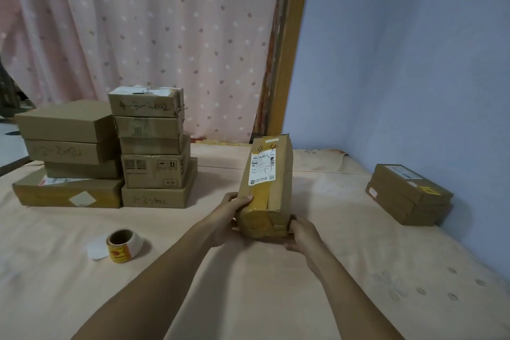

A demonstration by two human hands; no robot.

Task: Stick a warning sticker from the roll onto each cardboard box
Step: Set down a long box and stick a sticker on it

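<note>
Left hand (226, 215), right hand (303, 233) — fingers (246, 198) flanking, gripping cardboard box (269, 174)

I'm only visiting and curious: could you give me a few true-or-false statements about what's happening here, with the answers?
1. The left hand and right hand both hold the long box. True.
2. The sticker roll is in the right hand. False: it lies on the sheet, left of both hands.
3. Box stacks stand at the back left. True.
4. The wall on the right is green. False: it is blue.
5. The long box bears no label. False: a white label is stuck on its upper face.
</note>
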